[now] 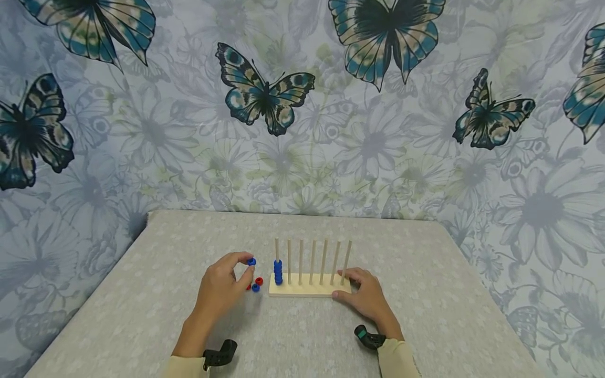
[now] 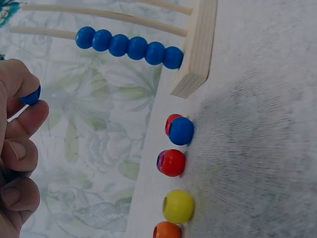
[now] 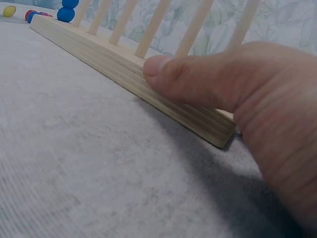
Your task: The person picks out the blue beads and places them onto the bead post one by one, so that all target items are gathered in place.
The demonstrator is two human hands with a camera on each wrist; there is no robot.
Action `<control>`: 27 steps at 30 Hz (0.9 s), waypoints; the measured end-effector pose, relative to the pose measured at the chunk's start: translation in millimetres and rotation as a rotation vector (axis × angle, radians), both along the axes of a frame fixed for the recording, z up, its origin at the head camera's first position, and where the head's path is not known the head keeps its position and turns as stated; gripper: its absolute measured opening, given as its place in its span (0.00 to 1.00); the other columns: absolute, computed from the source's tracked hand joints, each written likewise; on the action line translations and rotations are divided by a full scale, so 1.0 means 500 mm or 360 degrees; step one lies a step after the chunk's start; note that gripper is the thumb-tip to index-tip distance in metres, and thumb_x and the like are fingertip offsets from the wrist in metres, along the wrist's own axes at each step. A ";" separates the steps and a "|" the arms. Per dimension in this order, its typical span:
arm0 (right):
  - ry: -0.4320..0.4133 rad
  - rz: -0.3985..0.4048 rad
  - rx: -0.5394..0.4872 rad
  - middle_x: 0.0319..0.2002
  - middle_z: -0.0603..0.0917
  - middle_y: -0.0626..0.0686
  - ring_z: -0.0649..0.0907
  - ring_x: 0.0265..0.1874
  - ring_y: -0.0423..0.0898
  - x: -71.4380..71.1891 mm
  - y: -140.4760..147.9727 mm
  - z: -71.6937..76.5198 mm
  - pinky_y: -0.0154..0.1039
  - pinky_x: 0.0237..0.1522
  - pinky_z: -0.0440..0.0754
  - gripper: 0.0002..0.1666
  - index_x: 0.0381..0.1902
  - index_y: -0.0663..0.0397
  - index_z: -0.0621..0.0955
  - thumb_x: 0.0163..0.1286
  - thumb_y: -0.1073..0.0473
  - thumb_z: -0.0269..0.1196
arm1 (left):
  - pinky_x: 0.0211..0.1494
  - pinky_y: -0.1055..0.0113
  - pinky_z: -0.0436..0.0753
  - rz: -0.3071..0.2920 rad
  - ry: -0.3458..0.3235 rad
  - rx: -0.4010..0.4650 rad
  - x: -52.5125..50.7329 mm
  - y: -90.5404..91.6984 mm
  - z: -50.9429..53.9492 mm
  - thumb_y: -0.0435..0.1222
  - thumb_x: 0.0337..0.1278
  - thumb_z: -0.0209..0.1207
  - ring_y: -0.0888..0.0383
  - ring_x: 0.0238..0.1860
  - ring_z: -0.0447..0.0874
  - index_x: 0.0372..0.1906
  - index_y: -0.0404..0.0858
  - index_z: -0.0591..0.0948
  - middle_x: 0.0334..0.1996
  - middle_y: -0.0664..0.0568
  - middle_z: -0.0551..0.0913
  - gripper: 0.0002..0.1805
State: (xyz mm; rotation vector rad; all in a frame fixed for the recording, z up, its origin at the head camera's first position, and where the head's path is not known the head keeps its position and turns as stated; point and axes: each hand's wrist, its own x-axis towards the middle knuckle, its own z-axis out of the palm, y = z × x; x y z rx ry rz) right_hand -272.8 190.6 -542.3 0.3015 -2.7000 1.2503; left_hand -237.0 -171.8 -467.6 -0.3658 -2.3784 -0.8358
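Note:
My left hand (image 1: 220,286) pinches a blue bead (image 1: 252,261) between thumb and index finger, raised to the left of a wooden peg stand (image 1: 302,292). In the left wrist view the held bead (image 2: 32,96) is mostly covered by the fingertips. Several blue beads (image 1: 278,272) are stacked on the stand's leftmost peg; the other pegs carry none. My right hand (image 1: 367,295) grips the stand's right end, with its thumb (image 3: 188,74) along the front edge and its fingers behind, partly hidden.
Loose beads lie on the cloth-covered table (image 1: 302,336) left of the stand: a blue one (image 2: 181,131), a red one (image 2: 173,162), a yellow one (image 2: 179,207) and an orange one (image 2: 167,230), with others partly hidden. A butterfly-patterned curtain (image 1: 283,168) hangs behind.

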 end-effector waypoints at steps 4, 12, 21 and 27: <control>-0.0009 -0.0003 0.0008 0.52 0.84 0.36 0.79 0.58 0.45 0.000 -0.001 0.000 0.55 0.65 0.72 0.34 0.53 0.25 0.84 0.46 0.34 0.78 | 0.17 0.73 0.65 -0.0002 0.0035 0.0014 -0.006 0.000 0.006 0.37 0.56 0.69 0.69 0.16 0.62 0.48 0.46 0.84 0.40 0.57 0.87 0.13; 0.0023 0.0001 -0.0010 0.52 0.84 0.36 0.80 0.58 0.46 -0.001 -0.002 -0.001 0.54 0.64 0.73 0.33 0.53 0.26 0.84 0.45 0.35 0.79 | 0.17 0.73 0.66 -0.0031 0.0141 0.0042 -0.020 0.010 0.021 0.36 0.55 0.69 0.70 0.16 0.62 0.48 0.46 0.85 0.40 0.57 0.87 0.14; 0.0035 0.0007 -0.0017 0.52 0.84 0.36 0.80 0.58 0.46 -0.002 0.002 -0.003 0.56 0.65 0.72 0.34 0.53 0.27 0.85 0.45 0.34 0.79 | 0.16 0.74 0.64 -0.0122 0.0232 0.0111 -0.041 0.028 0.039 0.35 0.56 0.68 0.72 0.15 0.61 0.47 0.46 0.85 0.39 0.56 0.86 0.13; 0.0002 0.0007 -0.0012 0.52 0.84 0.34 0.79 0.58 0.44 -0.005 0.000 -0.003 0.54 0.64 0.72 0.33 0.53 0.24 0.84 0.46 0.34 0.78 | 0.17 0.73 0.67 -0.0101 0.0241 0.0140 -0.048 0.037 0.050 0.35 0.57 0.68 0.70 0.16 0.63 0.47 0.45 0.85 0.40 0.56 0.87 0.13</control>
